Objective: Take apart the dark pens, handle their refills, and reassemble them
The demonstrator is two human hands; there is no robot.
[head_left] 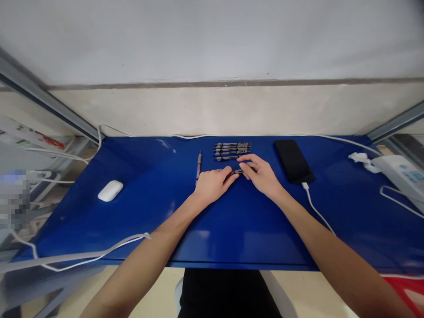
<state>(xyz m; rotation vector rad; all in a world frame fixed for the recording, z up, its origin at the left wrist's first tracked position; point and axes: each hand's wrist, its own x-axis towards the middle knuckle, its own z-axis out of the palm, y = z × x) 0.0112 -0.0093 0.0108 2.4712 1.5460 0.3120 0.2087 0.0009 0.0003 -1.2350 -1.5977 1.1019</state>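
Bracing the pen (239, 171) in the left hand (212, 184)'s clamped fingers helps tbh; go light at its 3 o'clock end, can't tell if the right hand (263, 176)'s bent fingers grip.

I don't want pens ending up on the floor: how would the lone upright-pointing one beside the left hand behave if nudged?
The pen looks slim and straight, so probably stiff and light. Its narrow barrel may roll sideways, and the glossy tabletop suggests it could slide easily too.

pens (199, 164): at least six | black phone (294, 161): one | white case (110, 191): one | hands (212, 185): two
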